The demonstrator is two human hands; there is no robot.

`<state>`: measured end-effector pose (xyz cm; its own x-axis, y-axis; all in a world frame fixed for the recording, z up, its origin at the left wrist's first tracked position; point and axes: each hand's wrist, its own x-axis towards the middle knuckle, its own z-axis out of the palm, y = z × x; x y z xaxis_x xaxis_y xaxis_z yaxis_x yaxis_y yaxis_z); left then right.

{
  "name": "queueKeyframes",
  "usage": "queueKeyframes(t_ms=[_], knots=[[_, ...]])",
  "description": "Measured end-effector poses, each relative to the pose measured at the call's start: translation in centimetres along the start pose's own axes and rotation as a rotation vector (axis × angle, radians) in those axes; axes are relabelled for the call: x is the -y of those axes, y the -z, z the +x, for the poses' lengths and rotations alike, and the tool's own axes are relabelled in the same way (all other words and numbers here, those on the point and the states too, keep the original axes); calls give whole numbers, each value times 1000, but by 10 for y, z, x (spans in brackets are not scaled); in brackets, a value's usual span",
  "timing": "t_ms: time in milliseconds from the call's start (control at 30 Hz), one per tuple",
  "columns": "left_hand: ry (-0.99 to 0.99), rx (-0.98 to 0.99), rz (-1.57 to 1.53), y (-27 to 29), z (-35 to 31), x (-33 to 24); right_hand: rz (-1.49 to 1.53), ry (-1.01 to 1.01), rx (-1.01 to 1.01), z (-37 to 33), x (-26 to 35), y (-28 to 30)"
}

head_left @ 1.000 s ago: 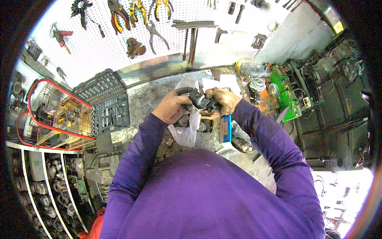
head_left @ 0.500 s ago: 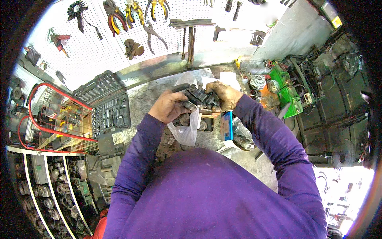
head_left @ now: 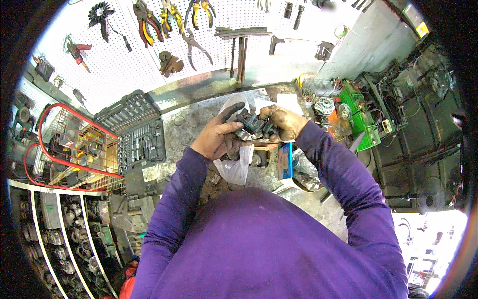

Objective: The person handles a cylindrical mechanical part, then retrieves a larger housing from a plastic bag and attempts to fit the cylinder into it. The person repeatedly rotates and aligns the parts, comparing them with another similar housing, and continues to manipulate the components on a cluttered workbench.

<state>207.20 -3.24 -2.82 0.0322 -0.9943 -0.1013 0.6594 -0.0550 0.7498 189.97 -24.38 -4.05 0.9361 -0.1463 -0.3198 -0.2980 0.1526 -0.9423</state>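
In the head view, the left grip [head_left: 215, 135], a bare hand, is closed on one side of a compact black-and-grey mechanical part [head_left: 252, 125], its thumb along the near edge and its smudged index finger extended clear. The right grip [head_left: 286, 122] is closed on the other side, fingers curled over the top. The part is in the air between both hands, over the desk [head_left: 179, 142]. Sharing it between two grips probably lets one side brace while the other works, and the raised position likely brings it closer to the eyes. A clear plastic bag [head_left: 233, 171] and a blue box [head_left: 285, 162] lie just below, presumably within easy reach; the pliers [head_left: 148, 24] hang on the pegboard [head_left: 117, 62], likely so each can be picked out singly.

The part is blocky and irregular, with dull black faces and paler, metallic-looking patches. The bag is thin, crumpled and translucent; the desk is grey and stained. The open socket set case [head_left: 142, 142] has rows of shiny metal cylinders, the basket [head_left: 82, 142] is wire with a smooth red rim, and the pegboard is white and perforated.
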Motion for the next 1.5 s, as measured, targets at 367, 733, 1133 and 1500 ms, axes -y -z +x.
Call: queueKeyframes(t_ms=[367,733,1133,1500], knots=[[-112,-99,-54,6,2,6,-1010,550,-198,-41,38,-26],[-78,-190,-41,-15,-7,0,-626,545,-651,-45,13,-85],[-340,-147,718,-21,-18,-4,-761,615,-702,-49,14,-88],[-223,-205,33,-39,-18,17,-869,536,-479,-61,43,-68]])
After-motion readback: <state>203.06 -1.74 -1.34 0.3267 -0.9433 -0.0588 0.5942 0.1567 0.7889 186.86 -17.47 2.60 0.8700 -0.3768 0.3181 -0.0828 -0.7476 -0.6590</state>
